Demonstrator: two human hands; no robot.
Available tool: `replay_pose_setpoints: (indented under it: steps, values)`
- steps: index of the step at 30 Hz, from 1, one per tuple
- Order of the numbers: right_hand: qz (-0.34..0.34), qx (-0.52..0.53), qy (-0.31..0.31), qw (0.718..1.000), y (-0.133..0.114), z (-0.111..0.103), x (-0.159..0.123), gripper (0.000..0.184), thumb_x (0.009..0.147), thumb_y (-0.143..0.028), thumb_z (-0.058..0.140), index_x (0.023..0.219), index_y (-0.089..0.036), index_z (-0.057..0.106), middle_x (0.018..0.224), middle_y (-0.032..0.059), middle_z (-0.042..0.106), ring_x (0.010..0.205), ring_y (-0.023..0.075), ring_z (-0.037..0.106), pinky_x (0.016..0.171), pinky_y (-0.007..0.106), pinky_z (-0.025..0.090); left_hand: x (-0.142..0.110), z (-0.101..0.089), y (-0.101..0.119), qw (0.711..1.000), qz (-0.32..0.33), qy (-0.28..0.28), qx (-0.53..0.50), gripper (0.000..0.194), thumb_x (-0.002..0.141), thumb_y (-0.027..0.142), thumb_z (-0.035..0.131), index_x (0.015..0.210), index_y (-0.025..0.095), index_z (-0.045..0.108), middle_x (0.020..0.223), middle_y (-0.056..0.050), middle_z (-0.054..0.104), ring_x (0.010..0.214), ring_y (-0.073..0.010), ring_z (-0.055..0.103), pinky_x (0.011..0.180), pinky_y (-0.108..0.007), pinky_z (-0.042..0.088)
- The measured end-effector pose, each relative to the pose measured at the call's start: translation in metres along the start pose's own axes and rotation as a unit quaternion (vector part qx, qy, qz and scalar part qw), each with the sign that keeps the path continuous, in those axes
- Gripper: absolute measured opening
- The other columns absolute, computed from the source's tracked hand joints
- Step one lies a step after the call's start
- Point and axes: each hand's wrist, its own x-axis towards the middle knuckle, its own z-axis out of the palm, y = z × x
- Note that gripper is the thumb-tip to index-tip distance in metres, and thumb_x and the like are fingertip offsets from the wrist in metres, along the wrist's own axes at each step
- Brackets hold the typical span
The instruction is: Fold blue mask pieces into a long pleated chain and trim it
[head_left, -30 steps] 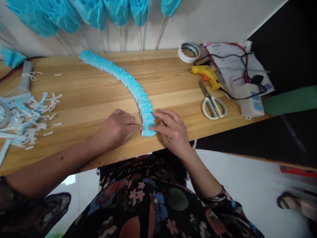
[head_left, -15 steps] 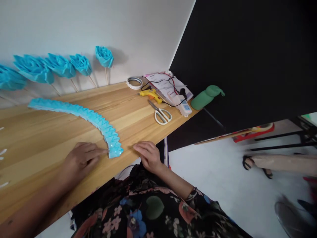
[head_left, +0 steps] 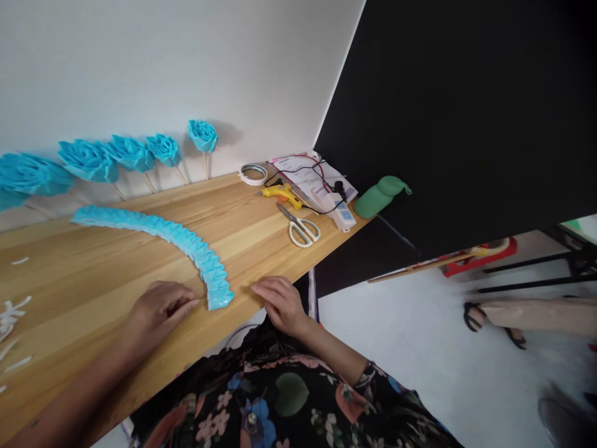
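Observation:
A curved strip of folded blue crepe-like paper (head_left: 189,244) lies on the wooden table, its pleats overlapping in pointed layers. Just left of the strip's near end, my left hand (head_left: 163,309) rests on the wood, fingers curled in and thumb against them. I see nothing held in it, and a small gap separates it from the paper. To the right of that end, my right hand (head_left: 282,303) lies at the table's front edge. Its fingers are stretched out loosely and hold nothing.
Several blue paper flowers (head_left: 88,162) on sticks lean against the wall. Further right are a tape roll (head_left: 253,175), yellow glue gun (head_left: 282,193), scissors (head_left: 299,226), power strip (head_left: 342,214), papers (head_left: 303,177) and green bottle (head_left: 380,196). White strips (head_left: 12,317) lie left. A person's sandalled foot (head_left: 474,316) shows right.
My left hand has drawn back slightly from the strip's end, its pointing finger now curled in. My right hand stays by the table edge. The view has tilted up and to the left.

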Motion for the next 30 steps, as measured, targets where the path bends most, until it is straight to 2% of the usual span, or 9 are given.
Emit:
replay_pose_setpoints:
  steps: [4,7,10,14,18,21,24,27,30]
  values:
    - [-0.021,-0.104,0.007,0.994,0.038,-0.054,0.027,0.043,0.088,-0.011,0.050,0.127,-0.025,0.064,0.108,0.0094,0.073,0.103,0.0225,0.066,0.088,0.042,0.054,0.001,-0.001,0.002,0.999,-0.025,-0.005,-0.038,0.037,0.095,0.048,0.042,0.073,0.025,0.062,0.069,0.000,0.067,0.067,-0.0210,0.061,0.069,-0.039,0.047]
    - [0.094,-0.221,0.060,0.969,0.096,-0.107,0.059,0.033,0.090,-0.015,0.048,0.115,-0.018,0.070,0.111,0.0131,0.072,0.104,0.0250,0.064,0.093,0.043,0.051,0.000,0.000,0.002,0.998,-0.035,-0.005,-0.051,0.041,0.095,0.050,0.038,0.073,0.027,0.063,0.070,0.001,0.068,0.069,-0.0231,0.062,0.071,-0.042,0.048]
    - [0.244,-0.352,0.042,0.903,0.154,-0.148,0.091,0.037,0.091,-0.016,0.043,0.117,-0.012,0.069,0.109,0.0175,0.071,0.105,0.0287,0.062,0.093,0.043,0.048,0.000,-0.001,0.003,0.998,-0.032,0.014,-0.044,0.040,0.095,0.052,0.042,0.076,0.026,0.065,0.074,0.001,0.070,0.071,-0.0211,0.064,0.073,-0.038,0.049]
    - [0.412,-0.432,-0.090,0.797,0.201,-0.168,0.118,0.041,0.097,-0.032,0.042,0.127,-0.015,0.063,0.113,0.0186,0.071,0.106,0.0309,0.065,0.089,0.041,0.048,0.005,-0.006,0.012,0.998,-0.006,0.056,-0.039,0.038,0.095,0.050,0.050,0.074,0.024,0.068,0.074,0.001,0.072,0.068,-0.0144,0.066,0.067,-0.026,0.049]
    - [0.465,-0.417,-0.166,0.763,0.227,-0.171,0.129,0.038,0.095,-0.034,0.049,0.124,-0.018,0.067,0.118,0.0175,0.071,0.108,0.0305,0.066,0.087,0.038,0.049,0.011,-0.009,0.018,0.995,0.012,0.094,-0.039,0.037,0.094,0.048,0.052,0.071,0.025,0.069,0.071,0.002,0.072,0.064,-0.0129,0.067,0.063,-0.022,0.050]
    - [0.474,-0.373,-0.157,0.782,0.240,-0.178,0.135,0.040,0.089,-0.019,0.051,0.126,-0.021,0.068,0.124,0.0131,0.070,0.114,0.0267,0.064,0.092,0.034,0.048,0.006,-0.005,0.009,0.995,-0.001,0.096,-0.037,0.031,0.091,0.048,0.056,0.074,0.026,0.070,0.076,0.002,0.073,0.067,-0.0144,0.069,0.065,-0.022,0.053]
    - [0.430,-0.282,-0.040,0.857,0.236,-0.181,0.142,0.046,0.090,-0.019,0.048,0.133,-0.016,0.063,0.116,0.0113,0.073,0.106,0.0232,0.066,0.093,0.033,0.048,-0.003,0.004,-0.007,0.996,-0.008,0.082,-0.036,0.026,0.089,0.046,0.059,0.078,0.028,0.072,0.079,0.001,0.074,0.071,-0.0162,0.070,0.067,-0.023,0.056]
    - [0.332,-0.153,0.061,0.929,0.209,-0.167,0.145,0.049,0.094,-0.029,0.045,0.139,-0.015,0.058,0.107,0.0088,0.073,0.095,0.0207,0.067,0.088,0.034,0.051,-0.008,0.008,-0.016,0.995,-0.024,0.093,-0.042,0.027,0.090,0.048,0.058,0.078,0.029,0.072,0.078,0.001,0.074,0.071,-0.0171,0.070,0.066,-0.024,0.057]
    - [0.217,-0.061,0.038,0.973,0.169,-0.142,0.138,0.041,0.094,-0.035,0.053,0.131,-0.021,0.065,0.110,0.0067,0.072,0.097,0.0202,0.065,0.088,0.034,0.051,-0.009,0.008,-0.015,0.995,-0.026,0.084,-0.046,0.026,0.089,0.049,0.059,0.078,0.030,0.073,0.079,0.001,0.074,0.072,-0.0179,0.070,0.068,-0.025,0.058]
